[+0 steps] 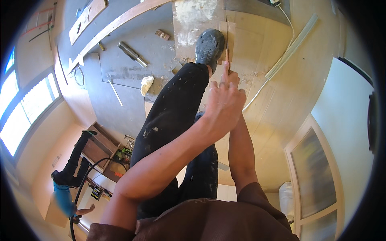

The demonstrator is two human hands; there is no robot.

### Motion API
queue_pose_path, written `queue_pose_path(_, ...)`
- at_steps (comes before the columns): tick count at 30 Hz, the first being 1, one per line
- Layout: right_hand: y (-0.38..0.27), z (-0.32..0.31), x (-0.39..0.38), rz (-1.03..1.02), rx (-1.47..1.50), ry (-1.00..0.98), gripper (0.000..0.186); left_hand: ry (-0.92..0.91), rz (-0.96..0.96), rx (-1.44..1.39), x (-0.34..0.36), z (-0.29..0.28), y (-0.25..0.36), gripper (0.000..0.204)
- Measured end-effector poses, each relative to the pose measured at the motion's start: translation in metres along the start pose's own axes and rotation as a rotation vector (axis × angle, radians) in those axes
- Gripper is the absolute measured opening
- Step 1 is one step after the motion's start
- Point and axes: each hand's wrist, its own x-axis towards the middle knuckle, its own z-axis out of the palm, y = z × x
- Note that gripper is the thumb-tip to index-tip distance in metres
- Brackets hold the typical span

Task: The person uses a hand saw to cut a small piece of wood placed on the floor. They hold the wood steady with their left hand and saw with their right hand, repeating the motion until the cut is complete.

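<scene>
My two hands are close together at the upper middle, just short of my grey shoe (210, 44). My left hand (224, 98) is closed, its fingers curled, in front of my right. My right hand (232, 76) is closed on a thin-bladed tool (227, 54) with one finger stretched along it. The tool looks like a handsaw seen edge-on. Its blade points away from me over a small light wooden board (231, 38) beside the shoe. The handle is hidden by the hands, so whether the left hand grips it too does not show.
Wood shavings (251, 75) lie around the board. Further left are a dark and silver cylindrical tool (132, 54), a wooden block (163, 35), a crumpled pale lump (146, 85) and a long wooden strip (116, 25). A white cable (257, 93) and pale strips (293, 46) lie right. Another person (64, 195) is lower left.
</scene>
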Motion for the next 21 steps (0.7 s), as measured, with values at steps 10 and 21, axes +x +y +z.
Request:
queue_pose_path(10,-0.005,0.003,0.000,-0.009,0.000,0.016,0.071,0.001,0.013,-0.091,-0.011,0.003,0.003,0.017)
queue_pose_path(21,-0.008,-0.007,-0.016,0.052,0.003,0.009,0.071,0.006,0.115,0.041,0.026,-0.016,0.033,0.021)
